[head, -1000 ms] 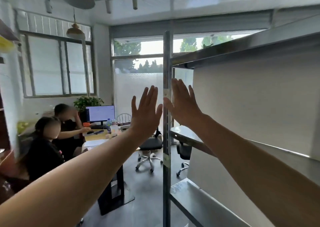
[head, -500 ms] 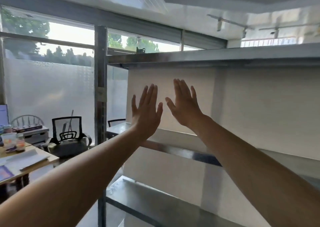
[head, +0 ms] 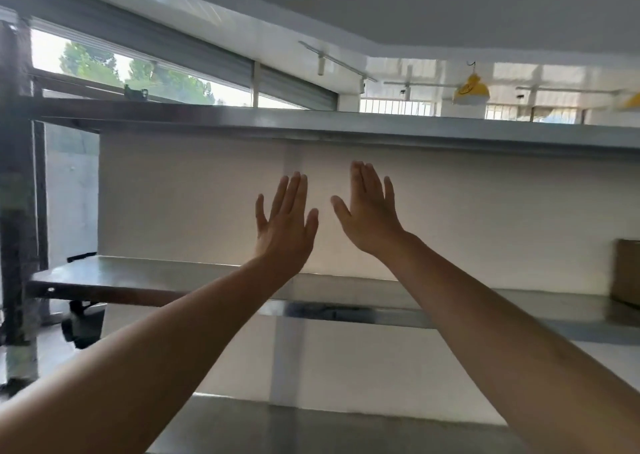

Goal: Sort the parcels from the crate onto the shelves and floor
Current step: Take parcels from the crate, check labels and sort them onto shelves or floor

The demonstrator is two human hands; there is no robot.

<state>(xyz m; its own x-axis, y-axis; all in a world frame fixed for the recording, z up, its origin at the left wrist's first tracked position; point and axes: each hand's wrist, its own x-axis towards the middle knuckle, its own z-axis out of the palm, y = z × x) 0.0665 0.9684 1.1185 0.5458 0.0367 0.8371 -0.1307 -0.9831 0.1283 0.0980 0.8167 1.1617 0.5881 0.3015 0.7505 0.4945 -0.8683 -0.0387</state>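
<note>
Fingers [head: 294,194] of both the left hand [head: 284,225] and right hand [head: 370,218] are straight and hold nothing above the middle shelf [head: 138,273], whose far right end carries a brown box [head: 628,270], nearer the right hand; no crate is visible.

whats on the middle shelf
A brown box stands at the far right, cut by the frame edge. The rest in view is bare metal. The left forearm and right forearm cover strips of the middle shelf, so those cannot be seen.
</note>
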